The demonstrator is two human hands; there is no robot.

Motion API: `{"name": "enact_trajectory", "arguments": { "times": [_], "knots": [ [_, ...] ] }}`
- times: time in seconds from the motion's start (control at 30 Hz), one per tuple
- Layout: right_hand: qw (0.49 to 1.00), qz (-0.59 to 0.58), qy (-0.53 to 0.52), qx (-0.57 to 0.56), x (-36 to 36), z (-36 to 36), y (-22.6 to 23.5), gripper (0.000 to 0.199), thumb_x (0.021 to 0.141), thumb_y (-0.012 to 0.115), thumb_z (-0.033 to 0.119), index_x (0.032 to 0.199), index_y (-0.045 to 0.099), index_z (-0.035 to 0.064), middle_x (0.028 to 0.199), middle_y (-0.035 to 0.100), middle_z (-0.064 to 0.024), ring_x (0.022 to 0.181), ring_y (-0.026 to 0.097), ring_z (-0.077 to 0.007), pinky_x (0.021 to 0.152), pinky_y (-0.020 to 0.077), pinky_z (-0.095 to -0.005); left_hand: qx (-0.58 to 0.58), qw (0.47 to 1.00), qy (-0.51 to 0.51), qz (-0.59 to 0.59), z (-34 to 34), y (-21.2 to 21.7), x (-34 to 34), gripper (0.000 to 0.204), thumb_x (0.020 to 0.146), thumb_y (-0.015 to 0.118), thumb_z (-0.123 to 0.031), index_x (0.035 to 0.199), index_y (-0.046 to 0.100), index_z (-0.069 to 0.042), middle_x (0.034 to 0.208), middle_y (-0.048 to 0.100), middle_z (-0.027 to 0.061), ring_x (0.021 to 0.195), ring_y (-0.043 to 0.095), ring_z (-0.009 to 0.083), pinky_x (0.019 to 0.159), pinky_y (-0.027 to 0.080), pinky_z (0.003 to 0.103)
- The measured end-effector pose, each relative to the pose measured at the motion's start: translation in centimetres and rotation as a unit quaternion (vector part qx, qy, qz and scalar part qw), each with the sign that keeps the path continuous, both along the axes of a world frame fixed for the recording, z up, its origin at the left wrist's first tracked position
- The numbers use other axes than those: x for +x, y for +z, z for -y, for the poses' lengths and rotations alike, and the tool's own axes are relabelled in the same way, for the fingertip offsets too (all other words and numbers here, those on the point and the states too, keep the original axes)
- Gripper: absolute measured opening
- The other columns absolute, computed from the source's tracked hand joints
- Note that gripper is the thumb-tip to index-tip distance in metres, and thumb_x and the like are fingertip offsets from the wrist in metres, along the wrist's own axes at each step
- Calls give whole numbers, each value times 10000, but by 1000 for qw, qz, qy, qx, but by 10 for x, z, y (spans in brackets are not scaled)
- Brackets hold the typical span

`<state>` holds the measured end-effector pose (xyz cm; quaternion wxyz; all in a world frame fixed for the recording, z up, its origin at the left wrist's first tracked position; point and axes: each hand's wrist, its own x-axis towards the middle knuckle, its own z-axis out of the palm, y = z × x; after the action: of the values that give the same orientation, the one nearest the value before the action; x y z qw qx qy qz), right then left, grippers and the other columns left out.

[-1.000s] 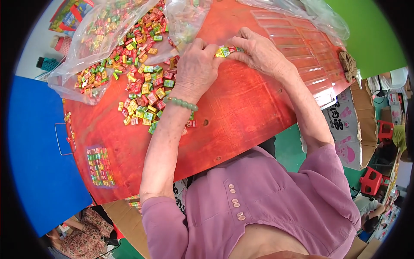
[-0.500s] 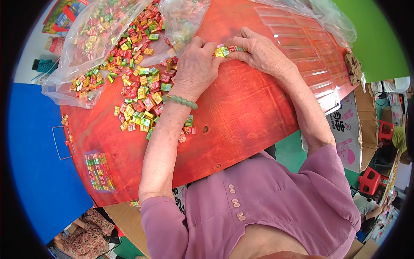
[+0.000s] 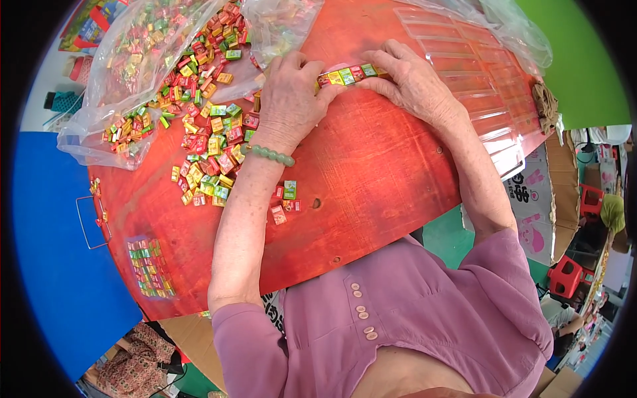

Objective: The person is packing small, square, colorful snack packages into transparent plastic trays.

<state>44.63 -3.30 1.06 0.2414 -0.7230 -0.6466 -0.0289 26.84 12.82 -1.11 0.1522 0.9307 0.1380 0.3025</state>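
Note:
A straight row of small wrapped sweets (image 3: 346, 75), yellow, green and red, lies end to end between my hands at the far middle of the red table. My left hand (image 3: 290, 93) is closed on the row's left end, its fingertips partly hidden behind the knuckles; a green bead bracelet (image 3: 269, 156) circles that wrist. On the other end, my right hand (image 3: 413, 81) pinches with thumb below and fingers above. Beside my left forearm spreads a loose pile of the same sweets (image 3: 215, 156), with several stray ones near the wrist.
A clear bag (image 3: 99, 99) spills sweets at the far left. Clear slotted trays (image 3: 464, 73) lie far right, beside a brown crumpled cloth (image 3: 545, 106). A block of lined-up sweets (image 3: 151, 268) sits near left. A cardboard box (image 3: 537, 205) stands right of the table.
My hands have moved slightly apart, the left going left, so more of the row of sweets shows between them. A few stray sweets near my left wrist are now uncovered.

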Motion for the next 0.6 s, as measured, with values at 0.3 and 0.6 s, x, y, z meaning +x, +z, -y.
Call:
{"name": "enact_trajectory", "arguments": {
  "times": [0.3,0.6],
  "knots": [
    [995,78,-42,-48,3,2,-25,668,1007,597,516,1533,481,120,1598,464,-112,1463,435,-363,1197,346,-511,26,999,-18,6,-1,-5,1,339,847,811,-315,1018,730,-33,1047,674,135,1039,626,352,911,521,460],
    [987,130,-49,-84,0,1,-33,799,979,531,645,1619,364,197,1668,378,-62,1539,320,-367,1230,274,-546,55,998,-5,-16,3,-13,1,320,935,726,-274,1143,700,-32,1158,665,136,1114,610,347,974,486,477]
  ]
}}
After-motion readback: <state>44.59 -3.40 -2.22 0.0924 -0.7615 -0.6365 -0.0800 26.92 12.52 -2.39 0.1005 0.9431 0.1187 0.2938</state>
